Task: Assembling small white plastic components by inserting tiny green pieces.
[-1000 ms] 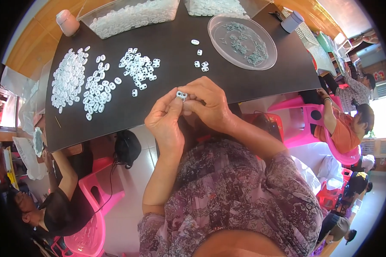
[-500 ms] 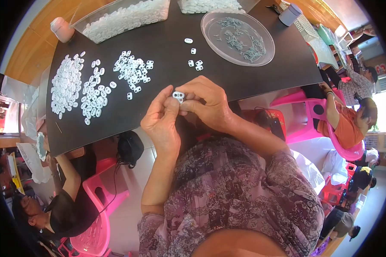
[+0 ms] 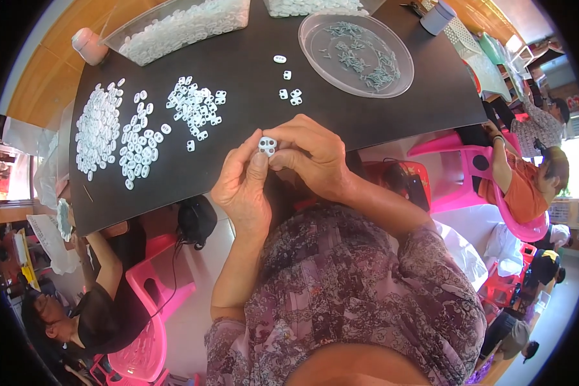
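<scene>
Between the fingertips of both hands is a small white plastic piece with dark holes [image 3: 267,145], held up just over the table's near edge. My left hand [image 3: 244,186] pinches it from the left with thumb and fingers. From the other side, the thumb and forefinger of my right hand [image 3: 312,154] close on it. Beyond my hands lie a few similar loose white pieces [image 3: 295,98] and one white oval piece [image 3: 280,59]. A pile of squarish white pieces [image 3: 196,106] lies to the left, then two groups of white oval pieces [image 3: 139,145], [image 3: 98,128].
On the dark table [image 3: 251,77] stand a round clear tray [image 3: 310,48] of small grey parts, a clear bin [image 3: 174,38] of white pieces, a pinkish jar [image 3: 90,45] and a grey cup [image 3: 437,18]. Co-workers sit on pink chairs [image 3: 141,347] at both sides.
The white piece has been turned so that its holed face shows more fully. Both hands stay almost in place, and the view has shifted slightly.
</scene>
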Demonstrator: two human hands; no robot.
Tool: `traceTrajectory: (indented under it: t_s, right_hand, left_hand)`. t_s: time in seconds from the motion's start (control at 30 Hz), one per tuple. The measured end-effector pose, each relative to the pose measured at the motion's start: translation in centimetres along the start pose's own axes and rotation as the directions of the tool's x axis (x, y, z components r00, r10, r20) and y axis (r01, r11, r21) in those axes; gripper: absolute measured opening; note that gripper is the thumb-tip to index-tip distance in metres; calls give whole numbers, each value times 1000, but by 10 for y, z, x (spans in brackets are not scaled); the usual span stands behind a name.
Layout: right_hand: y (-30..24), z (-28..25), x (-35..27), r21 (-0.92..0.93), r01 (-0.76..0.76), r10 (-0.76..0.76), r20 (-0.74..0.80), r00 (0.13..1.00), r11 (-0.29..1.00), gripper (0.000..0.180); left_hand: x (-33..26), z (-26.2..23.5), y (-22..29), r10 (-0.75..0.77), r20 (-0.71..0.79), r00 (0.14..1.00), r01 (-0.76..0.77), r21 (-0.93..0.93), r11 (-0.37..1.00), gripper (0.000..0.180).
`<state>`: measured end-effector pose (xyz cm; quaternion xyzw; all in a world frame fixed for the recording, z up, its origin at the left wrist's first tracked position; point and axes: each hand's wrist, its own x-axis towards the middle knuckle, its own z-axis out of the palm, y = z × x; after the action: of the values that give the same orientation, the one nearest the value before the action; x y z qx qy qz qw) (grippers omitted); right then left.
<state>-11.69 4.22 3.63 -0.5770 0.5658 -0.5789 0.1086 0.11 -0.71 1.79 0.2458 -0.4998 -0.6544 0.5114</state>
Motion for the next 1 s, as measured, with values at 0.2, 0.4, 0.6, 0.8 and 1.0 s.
traceTrajectory:
  t_s: [0.2, 0.4, 0.6, 0.8, 1.0]
  right_hand:
    - [2, 0, -1, -43, 67, -68, -32, 997, 997, 29]
    - [8, 4, -2, -57, 138, -142, -64, 988, 989, 29]
    - [6, 9, -2, -77, 127, -131, -46, 990, 989, 31]
    - [4, 9, -4, -114, 133, -139, -52, 989, 985, 32]
    - [2, 13, -6, -103, 122, -133, -107, 985, 987, 32]
  left_hand:
    - [-1, 1, -7, 97, 2, 995, -97, 25, 995, 25]
    - [-4, 5, -10, 98, -58, 994, -98, 5, 995, 24]
    - [-5, 9, -5, 23, -124, 992, -36, -101, 994, 28]
    - [-7, 5, -6, 85, -85, 993, -83, 27, 996, 28]
    - [-8, 7, -6, 100, -97, 990, -101, -1, 995, 27]
